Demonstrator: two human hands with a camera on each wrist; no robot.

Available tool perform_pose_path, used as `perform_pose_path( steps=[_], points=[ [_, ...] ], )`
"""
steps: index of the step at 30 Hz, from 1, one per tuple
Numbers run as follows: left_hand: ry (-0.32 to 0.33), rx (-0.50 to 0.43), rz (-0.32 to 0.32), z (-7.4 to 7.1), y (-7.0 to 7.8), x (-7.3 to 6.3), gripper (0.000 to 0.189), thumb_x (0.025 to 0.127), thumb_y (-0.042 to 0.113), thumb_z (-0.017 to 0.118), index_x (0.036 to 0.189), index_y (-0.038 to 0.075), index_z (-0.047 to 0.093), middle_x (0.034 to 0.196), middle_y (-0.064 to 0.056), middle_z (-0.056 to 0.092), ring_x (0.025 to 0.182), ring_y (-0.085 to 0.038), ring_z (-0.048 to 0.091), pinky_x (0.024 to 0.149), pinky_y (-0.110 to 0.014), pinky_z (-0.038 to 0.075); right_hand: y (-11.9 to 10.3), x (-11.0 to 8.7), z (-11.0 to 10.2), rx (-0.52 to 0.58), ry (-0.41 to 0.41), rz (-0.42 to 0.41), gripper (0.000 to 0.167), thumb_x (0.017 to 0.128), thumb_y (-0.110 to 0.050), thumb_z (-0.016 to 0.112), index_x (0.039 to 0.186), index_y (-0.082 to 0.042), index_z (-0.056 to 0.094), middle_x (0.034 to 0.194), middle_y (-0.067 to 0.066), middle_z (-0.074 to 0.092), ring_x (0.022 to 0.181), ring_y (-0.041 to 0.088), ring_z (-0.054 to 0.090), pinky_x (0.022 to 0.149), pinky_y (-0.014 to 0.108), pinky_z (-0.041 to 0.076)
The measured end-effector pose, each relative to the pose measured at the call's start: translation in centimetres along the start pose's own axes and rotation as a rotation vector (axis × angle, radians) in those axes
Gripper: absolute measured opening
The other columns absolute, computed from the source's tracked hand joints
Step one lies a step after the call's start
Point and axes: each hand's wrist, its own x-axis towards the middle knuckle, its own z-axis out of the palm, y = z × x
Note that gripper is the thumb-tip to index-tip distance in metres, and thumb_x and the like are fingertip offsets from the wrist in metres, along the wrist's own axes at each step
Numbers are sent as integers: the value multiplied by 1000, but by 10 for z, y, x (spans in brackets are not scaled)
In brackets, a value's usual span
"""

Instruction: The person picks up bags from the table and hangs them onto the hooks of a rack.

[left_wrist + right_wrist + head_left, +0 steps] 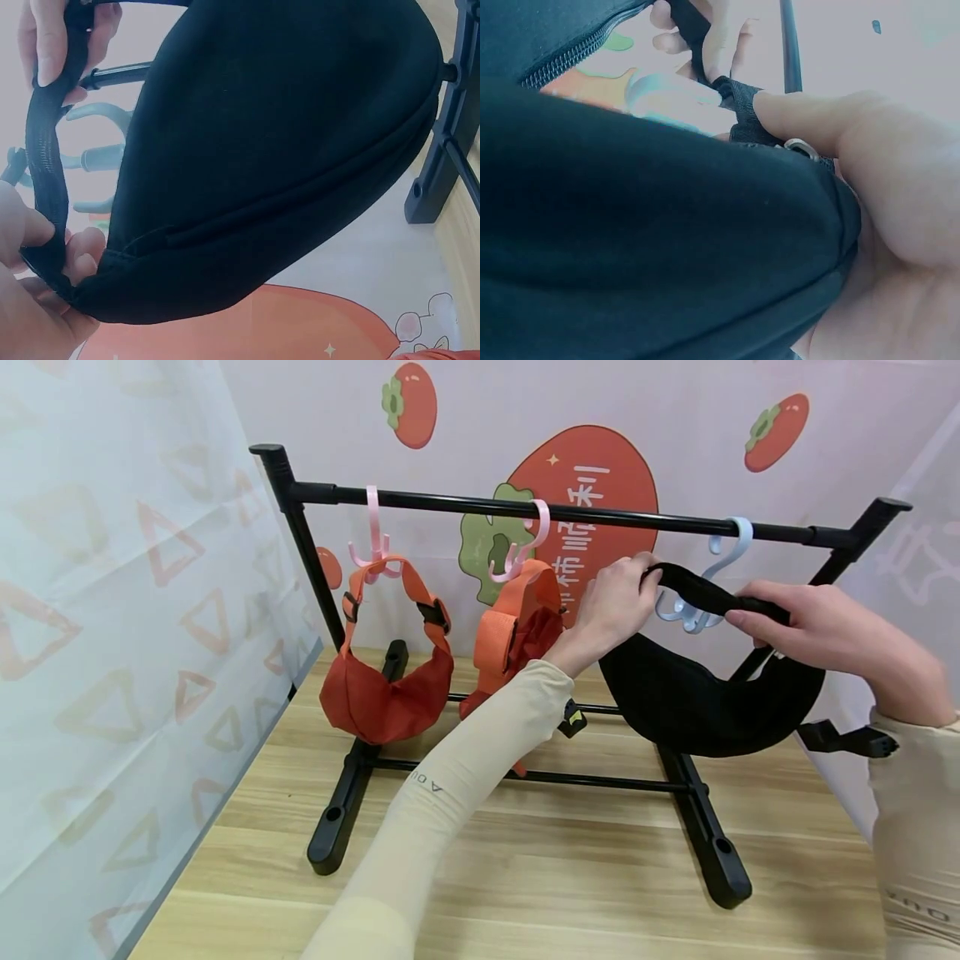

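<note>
A black waist bag [705, 710] hangs from both hands in front of the rail's right part. My left hand [618, 597] pinches one end of its strap [697, 589], while my right hand [813, 618] grips the other end, thumb on top. Between the hands the strap passes in front of a light blue hook [693, 617], which hangs on the rail; whether they touch I cannot tell. The left wrist view shows the bag body [285, 127] with fingers curled round the strap. A zipper [585, 49] and a metal ring [801, 148] appear in the right wrist view.
A black rack [457, 503] stands on a wooden table [525, 877]. From pink hooks [373, 527] hang a red bag [386, 693] with an orange strap at left and another orange-red bag [517, 627] in the middle, partly behind my left arm. A patterned curtain [112, 610] borders the left side.
</note>
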Motion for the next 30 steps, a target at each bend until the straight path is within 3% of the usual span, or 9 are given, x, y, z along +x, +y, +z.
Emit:
perform_pose_path(
  steps=[9, 17, 30],
  points=[
    [-28, -2, -45, 7, -1, 2, 31, 105, 28, 44, 129, 20, 61, 111, 3, 65, 84, -7, 56, 66, -17, 44, 9, 4, 4, 14, -8, 30, 19, 101, -32, 54, 100, -14, 60, 78, 5, 65, 61, 5, 50, 55, 28, 35],
    [-34, -3, -62, 11, -2, 4, 31, 105, 30, 43, 130, 23, 60, 112, 5, 64, 90, -7, 55, 69, -19, 44, 16, 6, 5, 37, 13, 54, 23, 101, -33, 53, 114, -16, 61, 81, 3, 67, 64, -1, 55, 60, 24, 39],
    [-57, -18, -77, 18, -5, -2, 30, 104, 30, 44, 129, 26, 61, 110, 7, 63, 86, -6, 54, 65, -19, 44, 24, 6, 12, 70, -43, 107, 24, 100, -37, 54, 112, -17, 61, 84, 2, 68, 65, 3, 55, 62, 25, 40]
  ],
)
